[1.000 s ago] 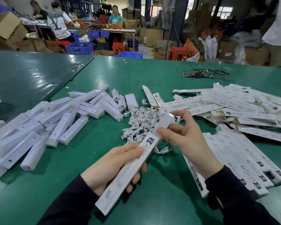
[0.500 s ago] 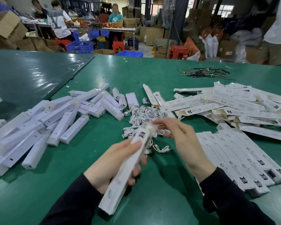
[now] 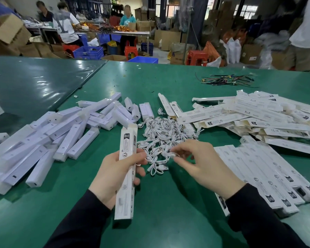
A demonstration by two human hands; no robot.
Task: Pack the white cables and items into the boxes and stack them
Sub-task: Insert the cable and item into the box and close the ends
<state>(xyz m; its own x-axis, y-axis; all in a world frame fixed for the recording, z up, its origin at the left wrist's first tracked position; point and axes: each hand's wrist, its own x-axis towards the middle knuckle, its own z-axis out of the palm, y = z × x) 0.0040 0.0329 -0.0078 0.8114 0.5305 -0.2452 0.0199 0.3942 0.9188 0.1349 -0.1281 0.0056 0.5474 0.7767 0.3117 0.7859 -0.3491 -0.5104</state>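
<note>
- Green matting covers the table [image 3: 165, 203], and both dark sleeves reach onto it from the near edge.
- The left hand [image 3: 115, 178] grips a long white box [image 3: 126, 169], fingers and thumb curled round its middle; the box stands nearly upright, its open top flap pointing away from the person.
- The right hand [image 3: 202, 167] hovers at the near edge of the pile of white cables [image 3: 165, 136], thumb and fingertips drawn together and pinching a coiled cable [image 3: 170, 153] from that pile.
- Just right of the right hand, a row of packed boxes [image 3: 268, 178] lies side by side, flat on the table, their printed ends toward the person.
- To the left, a loose heap of white bar-shaped items [image 3: 48, 138] spreads across the matting, some lying over others.
- Beyond the cables and to the right, flat unfolded box sleeves [image 3: 258, 115] are scattered in an overlapping heap.
- Farther back on the table lies a small bundle of dark wires [image 3: 227, 80], well apart from the rest.
- Past the table edge stand cardboard cartons [image 3: 170, 40], blue crates [image 3: 88, 52] and red stools [image 3: 196, 57], with several people at a far workbench.
</note>
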